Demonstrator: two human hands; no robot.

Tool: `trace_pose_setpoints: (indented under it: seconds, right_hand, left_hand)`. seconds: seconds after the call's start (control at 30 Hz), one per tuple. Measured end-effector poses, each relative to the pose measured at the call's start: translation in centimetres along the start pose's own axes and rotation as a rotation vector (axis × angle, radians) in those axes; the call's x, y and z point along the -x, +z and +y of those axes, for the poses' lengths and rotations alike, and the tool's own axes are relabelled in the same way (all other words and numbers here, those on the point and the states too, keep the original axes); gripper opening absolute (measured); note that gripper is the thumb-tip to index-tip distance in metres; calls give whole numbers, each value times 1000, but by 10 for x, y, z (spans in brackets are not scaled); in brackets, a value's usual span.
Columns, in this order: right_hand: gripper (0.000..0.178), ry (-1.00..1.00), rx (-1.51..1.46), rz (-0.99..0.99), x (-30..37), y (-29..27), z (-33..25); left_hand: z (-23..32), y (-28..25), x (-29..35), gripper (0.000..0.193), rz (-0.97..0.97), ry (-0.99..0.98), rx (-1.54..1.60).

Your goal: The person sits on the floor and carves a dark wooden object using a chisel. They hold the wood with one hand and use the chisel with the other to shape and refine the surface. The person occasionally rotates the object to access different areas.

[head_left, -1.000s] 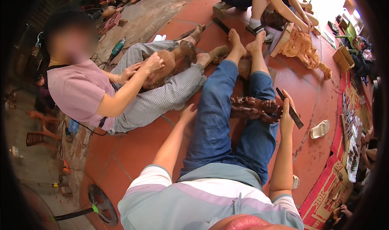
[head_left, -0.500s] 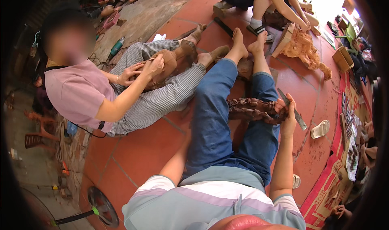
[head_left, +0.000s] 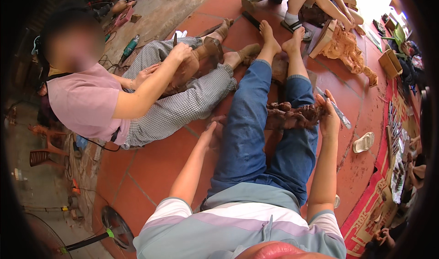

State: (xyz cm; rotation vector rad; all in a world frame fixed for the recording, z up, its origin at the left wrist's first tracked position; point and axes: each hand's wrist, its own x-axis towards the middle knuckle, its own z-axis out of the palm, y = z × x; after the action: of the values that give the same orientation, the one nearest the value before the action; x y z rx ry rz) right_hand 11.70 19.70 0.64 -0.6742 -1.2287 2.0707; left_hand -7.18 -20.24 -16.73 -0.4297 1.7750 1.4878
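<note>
A dark brown carved wooden figure (head_left: 292, 116) lies across my legs, in front of my right shin; its left part is hidden behind my left leg. My right hand (head_left: 328, 118) is closed around a flat metal file-like tool (head_left: 340, 113), which slants down to the right. The same hand is at the carving's right end, seemingly touching it. Outside my left knee is my left hand (head_left: 211, 133), fingers stretched out and slightly blurred. A reddish-brown shape beside its fingertips is too unclear to name.
On my left a person (head_left: 87, 94) in a pink shirt works on a brown wooden piece (head_left: 187, 69). Another person's hands reach to an orange-brown carving (head_left: 345, 49) ahead. A pale sandal (head_left: 363, 142) and a row of tools (head_left: 394, 126) lie right; a fan (head_left: 116, 227) stands lower left.
My left hand has come out from behind my left knee, to the left. My right hand has turned slightly with the tool. The person at left has raised a hand with a tool.
</note>
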Motion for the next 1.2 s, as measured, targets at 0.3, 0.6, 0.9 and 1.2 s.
trace_pose_setpoints:
  seconds: [0.3,0.6,0.9,1.2]
  right_hand:
    - [44,-100,222,173,29,-38,-71]
    - [23,-22,407,-32,34,-9,-96]
    - [10,-226,1107,-230,31,29,-76]
    - [13,-197,1193,-397,14,29,-72]
  left_hand:
    - [35,4,24,90,-85,-17,-67]
    - [61,19,59,73,24,50,-184]
    - [57,8,52,100,-14,57,-207]
    - [48,3,43,100,17,45,-222]
